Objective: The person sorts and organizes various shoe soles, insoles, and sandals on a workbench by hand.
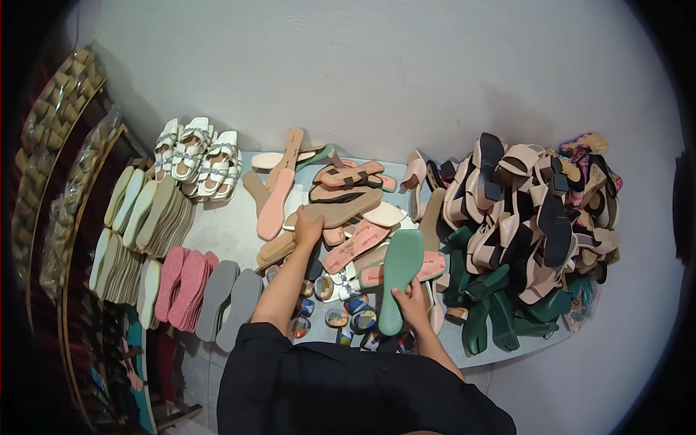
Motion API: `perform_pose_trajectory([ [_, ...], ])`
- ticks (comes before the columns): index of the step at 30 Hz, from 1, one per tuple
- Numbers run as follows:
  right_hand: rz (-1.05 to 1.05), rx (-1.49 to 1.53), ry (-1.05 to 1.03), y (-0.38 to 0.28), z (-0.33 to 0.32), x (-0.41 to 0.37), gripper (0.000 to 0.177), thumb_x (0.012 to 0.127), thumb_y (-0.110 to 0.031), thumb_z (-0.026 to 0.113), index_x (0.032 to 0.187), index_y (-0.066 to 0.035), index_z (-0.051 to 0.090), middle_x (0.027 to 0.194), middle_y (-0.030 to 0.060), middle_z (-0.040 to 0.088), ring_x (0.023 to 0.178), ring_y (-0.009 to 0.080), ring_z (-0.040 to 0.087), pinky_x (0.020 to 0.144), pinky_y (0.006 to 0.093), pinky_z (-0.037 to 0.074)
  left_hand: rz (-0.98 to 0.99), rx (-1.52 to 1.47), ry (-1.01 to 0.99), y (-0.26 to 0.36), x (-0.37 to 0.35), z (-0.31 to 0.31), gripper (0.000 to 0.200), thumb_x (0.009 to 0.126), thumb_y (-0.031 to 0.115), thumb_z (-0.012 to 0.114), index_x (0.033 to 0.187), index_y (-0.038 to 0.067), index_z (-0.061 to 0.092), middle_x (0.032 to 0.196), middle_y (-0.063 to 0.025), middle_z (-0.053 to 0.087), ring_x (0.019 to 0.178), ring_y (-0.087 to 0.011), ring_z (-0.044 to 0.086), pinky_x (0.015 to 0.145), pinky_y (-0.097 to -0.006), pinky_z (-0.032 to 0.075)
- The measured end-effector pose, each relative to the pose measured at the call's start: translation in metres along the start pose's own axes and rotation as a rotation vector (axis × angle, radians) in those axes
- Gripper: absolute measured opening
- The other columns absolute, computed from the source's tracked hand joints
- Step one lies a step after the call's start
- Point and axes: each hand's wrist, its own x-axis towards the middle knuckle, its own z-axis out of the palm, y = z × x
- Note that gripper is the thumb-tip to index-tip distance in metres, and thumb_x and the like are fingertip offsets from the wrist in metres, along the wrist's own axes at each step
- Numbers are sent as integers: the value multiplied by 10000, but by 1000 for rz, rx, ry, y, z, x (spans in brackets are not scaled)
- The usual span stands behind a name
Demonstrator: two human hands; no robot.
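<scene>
My right hand [413, 301] is closed on the lower part of a green insole [403, 264], which stands out in front of the pile at the middle of the table. Further left, my left hand [309, 225] grips the left end of a tan sole [344, 210] lying across the heap. Pink insoles with red print [355, 248] lie between and below the hands. A plain pink insole [275, 206] rests left of my left hand, beside a tan one.
White sandals [196, 156] stand at the back left, above stacked beige [163, 217], pink [187, 286] and grey insoles [217, 297]. Beige sandals [525, 217] and green shoes [493, 312] are heaped on the right. Racks [87, 159] line the far left; a wall [377, 80] stands behind.
</scene>
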Motion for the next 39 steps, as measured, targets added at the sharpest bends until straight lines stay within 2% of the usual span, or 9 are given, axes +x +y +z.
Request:
perform_pose_trajectory([
  [5, -83, -51, 27, 15, -13, -4, 726, 733, 34, 644, 1338, -31, 247, 1154, 142, 543, 998, 184, 562, 842, 307, 466, 31, -325, 109, -15, 8, 13, 589, 822, 136, 595, 1324, 4, 317, 1058, -224, 593, 969, -286, 594, 852, -348, 454],
  [10, -57, 12, 77, 5, -12, -14, 867, 701, 69, 642, 1392, -46, 132, 1140, 184, 544, 994, 202, 562, 836, 320, 468, 69, -682, 93, 32, -10, -30, 420, 897, 129, 549, 1260, -18, 398, 1060, -155, 595, 922, -193, 595, 794, -270, 474],
  [17, -36, 85, 99, -17, -7, -32, 705, 784, 54, 532, 1401, -53, 208, 1091, 154, 584, 923, 170, 589, 782, 267, 464, 113, -937, -143, 60, -49, -75, 285, 895, 200, 597, 1058, -33, 575, 962, -75, 632, 836, -118, 592, 735, -246, 477],
  [20, -31, 64, 84, -23, 1, -48, 616, 825, 19, 510, 1382, -45, 255, 1068, 142, 590, 914, 158, 586, 771, 255, 467, 109, -912, -209, 52, -84, -83, 308, 892, 209, 604, 1075, -35, 566, 947, -78, 634, 821, -107, 590, 724, -243, 478],
  [25, 26, 44, 64, -10, 6, -75, 576, 849, -14, 513, 1369, -34, 264, 1051, 142, 594, 913, 149, 583, 758, 259, 475, 273, -458, -234, 14, -139, -107, 291, 847, 197, 655, 1059, 0, 622, 966, -50, 643, 868, -126, 594, 772, -250, 472],
  [31, 58, -40, 12, 18, 20, -90, 577, 842, -22, 519, 1361, -26, 266, 927, 91, 595, 776, 131, 572, 710, 246, 468, 161, -527, -280, -35, -189, -123, 343, 853, 178, 639, 1142, 7, 567, 1046, -81, 609, 951, -150, 572, 839, -273, 451],
  [33, 90, -77, -55, 20, 31, -89, 578, 839, -17, 522, 1359, -35, 269, 940, 93, 596, 794, 128, 572, 715, 246, 465, 155, -506, -281, -54, -199, -115, 417, 870, 149, 609, 1243, 16, 478, 1141, -110, 560, 1058, -169, 529, 898, -293, 424],
  [36, 69, -119, -157, 24, 50, -89, 596, 836, 5, 523, 1365, -55, 254, 964, 106, 600, 823, 125, 580, 706, 250, 462, 36, -759, -274, -74, -215, -103, 416, 881, 121, 583, 1262, 17, 455, 1141, -122, 555, 1074, -179, 526, 914, -294, 417],
  [39, 55, -122, -194, 35, 64, -89, 594, 843, -3, 524, 1368, -55, 250, 957, 106, 599, 822, 118, 575, 709, 247, 455, -15, -712, -298, -93, -224, -102, 395, 898, 121, 558, 1254, -8, 445, 1122, -119, 557, 1054, -176, 537, 894, -300, 434],
])
